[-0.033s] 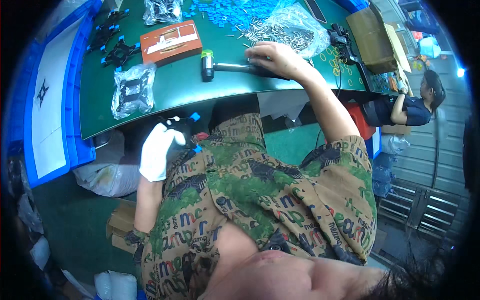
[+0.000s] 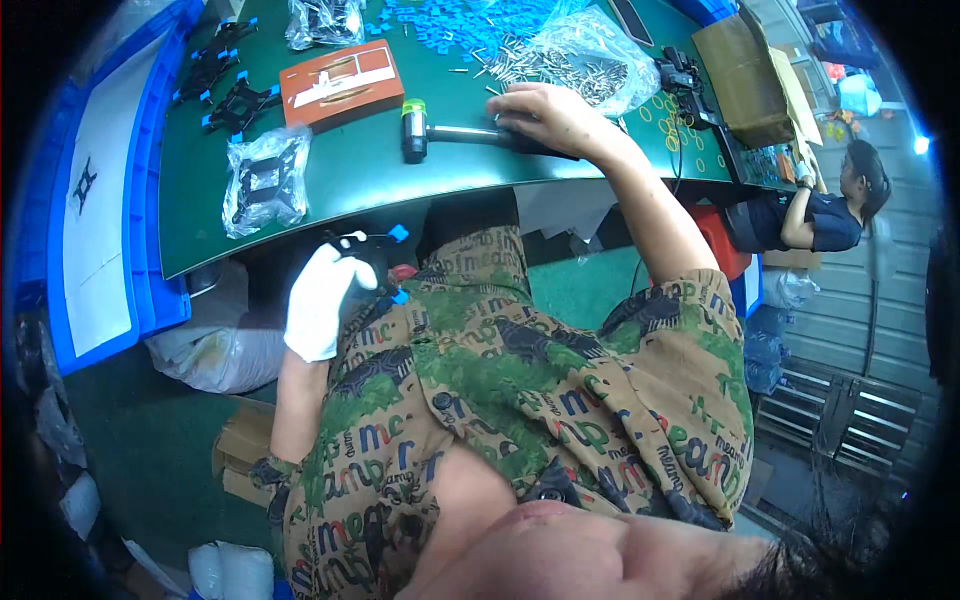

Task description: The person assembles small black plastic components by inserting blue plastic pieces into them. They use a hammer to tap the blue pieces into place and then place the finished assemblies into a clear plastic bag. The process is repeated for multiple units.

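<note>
My left hand, in a white glove, is closed round a black plastic frame with blue tips below the table's front edge, close to my body. Most of the frame is hidden by the glove and shadow. My bare right hand is over the table with its fingers curled together, beside a pile of metal pins. Anything at its fingertips is too small to make out. Under that hand lies the black handle of a mallet, its head black and yellow-green.
An orange-red box stands left of the mallet. Bagged black frames and unbagged ones lie at the left. Small blue pieces cover the back, yellow rings the right. Beyond a cardboard box, another person works.
My left hand has shifted slightly to the right with the black frame. The right hand stays in nearly the same place.
</note>
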A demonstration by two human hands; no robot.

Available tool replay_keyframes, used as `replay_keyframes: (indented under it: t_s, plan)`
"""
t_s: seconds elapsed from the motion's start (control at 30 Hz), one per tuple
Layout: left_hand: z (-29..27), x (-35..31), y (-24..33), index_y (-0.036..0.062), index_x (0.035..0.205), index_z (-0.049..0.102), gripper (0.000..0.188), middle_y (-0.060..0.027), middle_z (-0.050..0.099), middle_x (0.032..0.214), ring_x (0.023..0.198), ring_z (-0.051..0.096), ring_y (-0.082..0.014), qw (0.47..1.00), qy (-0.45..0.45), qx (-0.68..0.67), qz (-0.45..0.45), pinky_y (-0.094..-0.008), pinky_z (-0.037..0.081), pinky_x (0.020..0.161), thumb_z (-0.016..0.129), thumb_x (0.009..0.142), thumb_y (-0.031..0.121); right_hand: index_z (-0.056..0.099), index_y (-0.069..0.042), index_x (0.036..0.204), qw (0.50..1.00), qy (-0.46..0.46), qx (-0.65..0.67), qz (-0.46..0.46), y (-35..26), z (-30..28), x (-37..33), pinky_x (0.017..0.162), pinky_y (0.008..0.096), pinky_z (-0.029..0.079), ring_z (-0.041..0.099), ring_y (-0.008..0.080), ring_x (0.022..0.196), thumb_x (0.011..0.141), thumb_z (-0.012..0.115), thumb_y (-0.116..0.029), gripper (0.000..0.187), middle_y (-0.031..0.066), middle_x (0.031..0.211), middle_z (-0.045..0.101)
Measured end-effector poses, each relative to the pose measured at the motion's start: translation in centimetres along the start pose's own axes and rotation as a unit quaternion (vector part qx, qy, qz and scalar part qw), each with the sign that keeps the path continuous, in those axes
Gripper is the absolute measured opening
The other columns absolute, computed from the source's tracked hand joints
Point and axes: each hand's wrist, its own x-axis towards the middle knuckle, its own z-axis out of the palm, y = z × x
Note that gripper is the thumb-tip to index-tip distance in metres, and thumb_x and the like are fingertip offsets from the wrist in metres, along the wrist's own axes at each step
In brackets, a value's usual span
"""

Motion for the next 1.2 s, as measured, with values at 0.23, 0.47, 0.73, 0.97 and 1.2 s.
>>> replay_keyframes:
  t_s: [0.23,0.47,0.73,0.97,1.2]
  plan:
    - [2.5,0.9,0.3,-0.0030,0.120,0.064,0.028,-0.0042,0.068,0.093,0.089,0.063,-0.0112,0.984,-0.006,0.156,0.087,-0.0269,0.048,0.086,0.061,0.100,0.015,0.072,-0.008,0.112,0.999,-0.048,-0.012,-0.024,0.6,0.7,1.5,0.084,0.0449,0.055,0.068,0.0364,0.095,0.097,0.062,-0.020,0.022,0.0139,0.099,0.067]
    - [4.1,1.9,0.9,-0.0041,0.123,0.065,0.027,-0.0023,0.063,0.082,0.076,0.059,-0.0091,0.998,0.014,0.054,0.003,-0.0251,0.048,0.074,0.059,0.102,0.012,0.070,-0.006,0.112,0.999,-0.008,-0.032,-0.039,0.0,1.1,1.9,0.084,0.0451,0.054,0.067,0.0374,0.095,0.099,0.060,-0.017,0.021,0.0157,0.100,0.064]
    - [4.9,2.2,1.7,0.0033,0.114,0.069,0.023,-0.0106,0.069,0.078,0.067,0.067,-0.0191,0.951,0.037,0.305,0.014,-0.0330,0.053,0.065,0.064,0.098,0.019,0.065,-0.002,0.108,0.920,-0.024,0.374,-0.116,-11.5,2.9,-0.5,0.074,0.0315,0.055,0.065,0.0168,0.089,0.103,0.059,-0.013,0.014,0.0056,0.096,0.060]
    - [5.2,1.9,1.7,0.0045,0.110,0.067,0.022,-0.0179,0.070,0.086,0.076,0.070,-0.0363,0.920,0.062,0.379,0.077,-0.0426,0.056,0.068,0.066,0.096,0.022,0.064,-0.002,0.108,0.922,0.028,0.360,-0.140,-12.7,6.6,-0.2,0.081,0.0372,0.052,0.064,0.0270,0.091,0.102,0.059,-0.009,0.011,0.0106,0.096,0.062]
    - [5.3,1.8,2.1,0.0049,0.108,0.068,0.021,-0.0183,0.071,0.088,0.078,0.070,-0.0376,0.921,0.059,0.382,0.047,-0.0440,0.056,0.069,0.066,0.096,0.022,0.063,-0.004,0.107,0.941,0.083,0.305,-0.122,-13.5,7.7,-0.7,0.083,0.0431,0.053,0.064,0.0345,0.095,0.095,0.064,-0.006,0.013,0.0127,0.099,0.060]
